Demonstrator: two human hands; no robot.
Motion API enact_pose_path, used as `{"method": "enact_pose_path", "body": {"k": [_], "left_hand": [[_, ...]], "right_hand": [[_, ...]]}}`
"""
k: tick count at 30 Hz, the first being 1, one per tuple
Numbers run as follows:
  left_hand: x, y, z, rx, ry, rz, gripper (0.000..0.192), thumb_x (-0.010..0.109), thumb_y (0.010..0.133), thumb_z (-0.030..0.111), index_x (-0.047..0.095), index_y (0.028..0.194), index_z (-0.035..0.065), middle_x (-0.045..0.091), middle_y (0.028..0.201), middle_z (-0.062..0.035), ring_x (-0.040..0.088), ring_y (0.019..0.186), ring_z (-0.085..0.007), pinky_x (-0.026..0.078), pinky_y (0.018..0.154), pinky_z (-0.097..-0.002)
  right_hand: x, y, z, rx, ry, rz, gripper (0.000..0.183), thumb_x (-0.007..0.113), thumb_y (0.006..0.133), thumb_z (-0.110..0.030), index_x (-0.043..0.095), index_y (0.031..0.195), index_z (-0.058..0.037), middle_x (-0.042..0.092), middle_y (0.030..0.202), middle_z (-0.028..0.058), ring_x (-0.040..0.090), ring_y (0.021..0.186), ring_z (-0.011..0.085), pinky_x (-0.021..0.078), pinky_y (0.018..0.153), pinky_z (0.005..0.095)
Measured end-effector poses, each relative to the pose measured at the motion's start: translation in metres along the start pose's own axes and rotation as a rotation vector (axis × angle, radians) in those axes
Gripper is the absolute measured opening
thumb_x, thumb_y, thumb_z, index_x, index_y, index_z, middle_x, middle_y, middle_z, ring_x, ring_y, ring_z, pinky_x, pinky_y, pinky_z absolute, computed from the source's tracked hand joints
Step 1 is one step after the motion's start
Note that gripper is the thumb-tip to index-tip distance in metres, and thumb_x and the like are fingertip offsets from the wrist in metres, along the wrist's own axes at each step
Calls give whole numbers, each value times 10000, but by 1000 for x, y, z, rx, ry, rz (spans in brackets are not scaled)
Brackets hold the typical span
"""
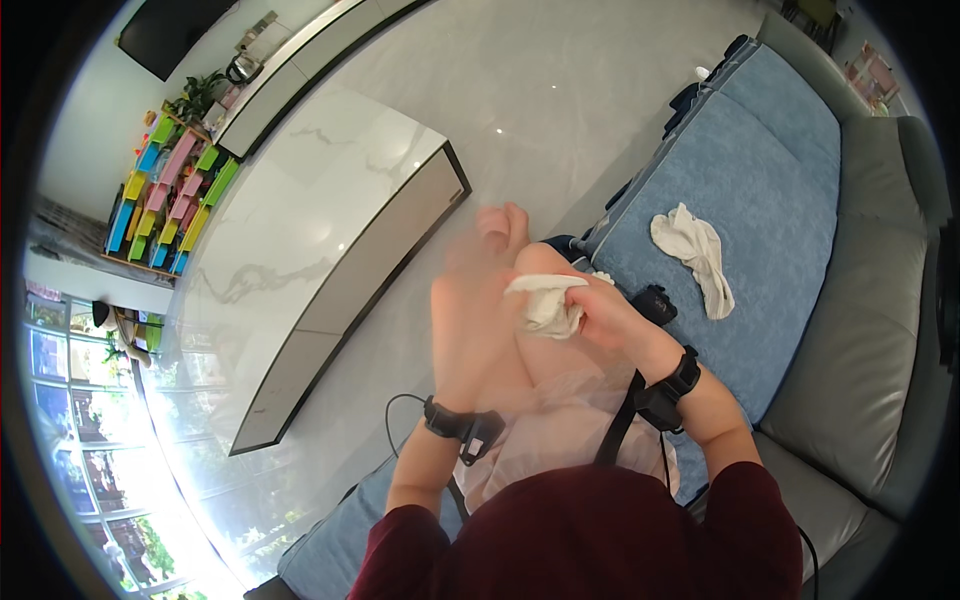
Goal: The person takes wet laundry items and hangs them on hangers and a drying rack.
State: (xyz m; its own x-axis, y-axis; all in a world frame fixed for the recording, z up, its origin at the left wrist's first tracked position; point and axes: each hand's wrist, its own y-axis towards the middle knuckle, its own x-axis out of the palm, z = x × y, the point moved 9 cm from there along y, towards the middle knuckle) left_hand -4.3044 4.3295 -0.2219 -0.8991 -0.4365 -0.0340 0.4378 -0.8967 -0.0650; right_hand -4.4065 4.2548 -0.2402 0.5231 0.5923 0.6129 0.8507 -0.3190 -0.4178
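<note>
A bunched white sock (551, 311) hangs above my lap, pinched in the fingers of my right hand (606, 309). My left hand (484, 266) is smeared by motion beside the sock's left edge; whether its fingers grip the cloth cannot be made out. To the right, another white sock (694, 251) lies loosely crumpled on the blue sofa seat (780, 142). Below both hands are my bare thighs and the pale shorts (555, 435). Each wrist wears a black strapped device.
A marble-topped low table (330, 195) stands to the left. Close to my right hand, a small black object (655, 304) sits on the seat edge. Grey leather backrests (855, 322) line the right side. A toy rack (165, 195) with coloured bins is beyond the table.
</note>
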Motion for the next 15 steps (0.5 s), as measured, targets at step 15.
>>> {"method": "enact_pose_path", "body": {"k": [15], "left_hand": [[4,3,13,104,-78,-64,263,506,964,127,527,1200,14,590,1058,-3,544,918,-74,445,788,-228]], "right_hand": [[7,-17,-24,-35,37,-272,442,503,805,-55,513,1244,1,592,1175,72,573,1074,163,455,913,305]]}}
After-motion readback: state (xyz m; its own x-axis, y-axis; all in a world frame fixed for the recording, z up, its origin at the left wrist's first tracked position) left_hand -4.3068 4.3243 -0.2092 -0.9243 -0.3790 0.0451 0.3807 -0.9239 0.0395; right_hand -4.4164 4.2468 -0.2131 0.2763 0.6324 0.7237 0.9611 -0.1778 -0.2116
